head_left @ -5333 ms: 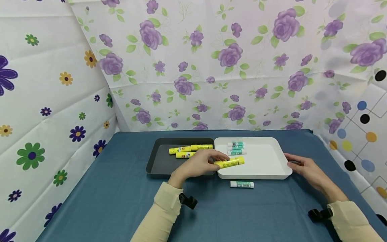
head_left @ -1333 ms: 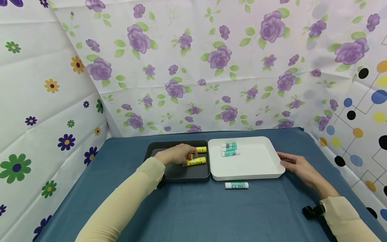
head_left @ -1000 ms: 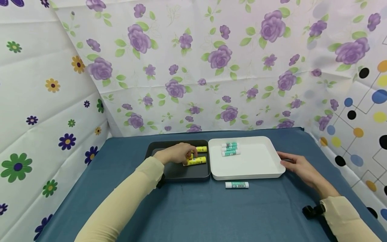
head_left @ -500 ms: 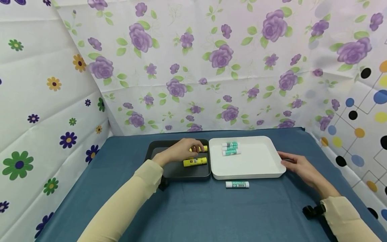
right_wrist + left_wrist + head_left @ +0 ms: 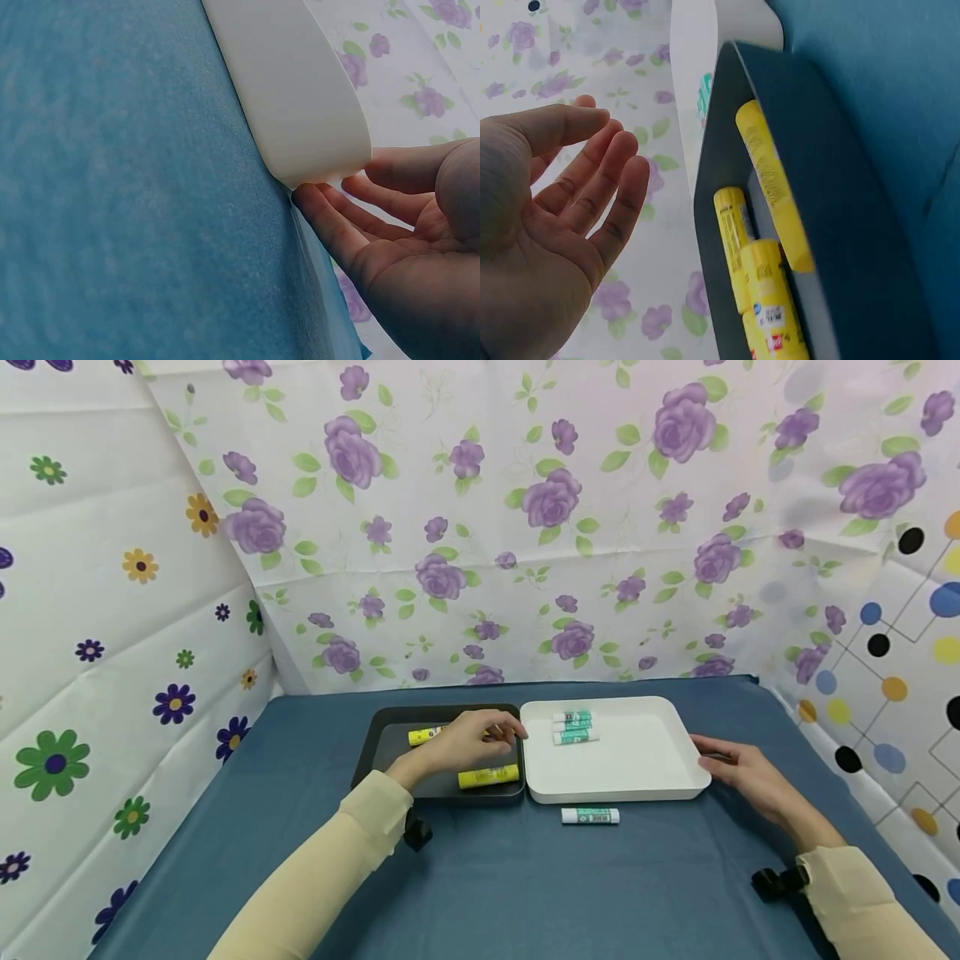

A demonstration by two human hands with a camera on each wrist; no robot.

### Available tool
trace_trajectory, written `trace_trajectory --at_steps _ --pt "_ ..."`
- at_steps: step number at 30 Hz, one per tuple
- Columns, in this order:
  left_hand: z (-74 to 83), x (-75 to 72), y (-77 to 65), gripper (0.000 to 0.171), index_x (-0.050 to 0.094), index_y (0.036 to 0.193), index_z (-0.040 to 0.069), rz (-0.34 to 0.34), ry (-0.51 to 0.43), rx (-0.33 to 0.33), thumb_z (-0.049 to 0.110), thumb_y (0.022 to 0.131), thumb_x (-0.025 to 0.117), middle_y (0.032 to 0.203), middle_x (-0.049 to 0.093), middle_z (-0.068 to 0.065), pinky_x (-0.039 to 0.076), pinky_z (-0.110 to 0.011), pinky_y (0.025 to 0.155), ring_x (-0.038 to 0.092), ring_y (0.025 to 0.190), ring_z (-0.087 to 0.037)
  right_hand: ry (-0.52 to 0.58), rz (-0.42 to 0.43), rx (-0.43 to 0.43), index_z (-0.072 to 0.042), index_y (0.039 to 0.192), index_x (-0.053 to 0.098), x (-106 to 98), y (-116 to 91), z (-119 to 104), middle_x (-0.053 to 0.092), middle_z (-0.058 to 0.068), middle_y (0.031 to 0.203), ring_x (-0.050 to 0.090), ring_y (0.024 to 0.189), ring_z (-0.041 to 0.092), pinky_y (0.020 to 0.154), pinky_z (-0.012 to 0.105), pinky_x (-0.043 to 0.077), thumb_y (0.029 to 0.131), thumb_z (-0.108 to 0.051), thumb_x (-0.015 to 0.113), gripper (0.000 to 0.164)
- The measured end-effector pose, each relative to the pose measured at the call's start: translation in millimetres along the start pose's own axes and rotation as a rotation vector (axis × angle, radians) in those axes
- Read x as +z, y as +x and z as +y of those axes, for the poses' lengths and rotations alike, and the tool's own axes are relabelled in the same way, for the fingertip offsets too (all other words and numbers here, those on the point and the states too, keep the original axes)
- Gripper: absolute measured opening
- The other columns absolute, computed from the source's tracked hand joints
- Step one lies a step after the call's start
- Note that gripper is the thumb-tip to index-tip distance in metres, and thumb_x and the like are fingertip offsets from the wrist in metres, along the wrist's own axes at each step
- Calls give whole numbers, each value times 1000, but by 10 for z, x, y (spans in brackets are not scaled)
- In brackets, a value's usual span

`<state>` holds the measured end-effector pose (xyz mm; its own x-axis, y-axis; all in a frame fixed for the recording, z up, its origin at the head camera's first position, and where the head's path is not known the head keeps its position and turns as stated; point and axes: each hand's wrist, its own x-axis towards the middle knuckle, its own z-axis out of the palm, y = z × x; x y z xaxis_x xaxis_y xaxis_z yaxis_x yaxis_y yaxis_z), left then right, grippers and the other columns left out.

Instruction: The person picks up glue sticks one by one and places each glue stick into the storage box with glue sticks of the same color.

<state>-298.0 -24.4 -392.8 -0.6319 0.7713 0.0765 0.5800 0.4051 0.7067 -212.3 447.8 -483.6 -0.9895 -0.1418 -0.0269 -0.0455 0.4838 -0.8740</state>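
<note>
My left hand (image 5: 472, 739) hovers over the right part of the dark grey tray (image 5: 367, 752), fingers loosely bent and holding nothing. In that tray lie several yellow glue sticks; one glue stick (image 5: 488, 777) is nearest the front wall, and another glue stick (image 5: 424, 736) lies farther back, the rest partly hidden by the hand. In the left wrist view, the palm (image 5: 547, 232) faces the tray wall from outside. My right hand (image 5: 757, 781) touches the right end of the white tray (image 5: 637, 768), thumb near its rim and fingertips low on the outer wall.
Three green-and-white glue sticks (image 5: 575, 737) lie side by side at the back left of the white tray. Another green-and-white glue stick (image 5: 590, 816) rests on the blue tablecloth (image 5: 525, 885) in front. A flowered curtain (image 5: 450, 527) hangs behind the table.
Earlier my left hand held a yellow glue stick over the white tray's left edge. That stick now lies in the dark tray; my hand has let go and moved up and right. The right hand stays.
</note>
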Motion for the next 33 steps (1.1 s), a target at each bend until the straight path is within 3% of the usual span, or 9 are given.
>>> trace_trajectory --at_steps 4,13,21,33 --pt "30 83 -12 28 69 129 10 -18 -64 25 3 104 62 117 68 -17 54 -37 92 64 102 -18 -6 2 -1 2 160 35 2 1 0 37 32 160 44 114 -16 88 12 48 110 -33 55 64" --pt "57 292 3 27 69 130 9 -32 -82 65 4 104 63 115 68 -18 54 -29 86 64 97 -17 -16 5 -6 2 160 35 2 1 -11 37 31 159 43 115 -16 89 11 47 110 -33 55 64" --pt "123 510 -3 28 69 130 15 -37 -104 97 7 105 62 117 69 -13 54 -28 83 66 99 -13 4 -2 0 2 161 34 -2 -4 -5 36 32 160 44 115 -16 89 12 48 110 -32 55 64" --pt "214 878 -12 27 70 130 12 -44 -168 101 4 106 60 125 70 -9 52 -25 99 65 114 -13 2 -2 -1 1 161 34 2 -5 -5 36 32 160 45 115 -15 89 12 48 111 -31 54 63"
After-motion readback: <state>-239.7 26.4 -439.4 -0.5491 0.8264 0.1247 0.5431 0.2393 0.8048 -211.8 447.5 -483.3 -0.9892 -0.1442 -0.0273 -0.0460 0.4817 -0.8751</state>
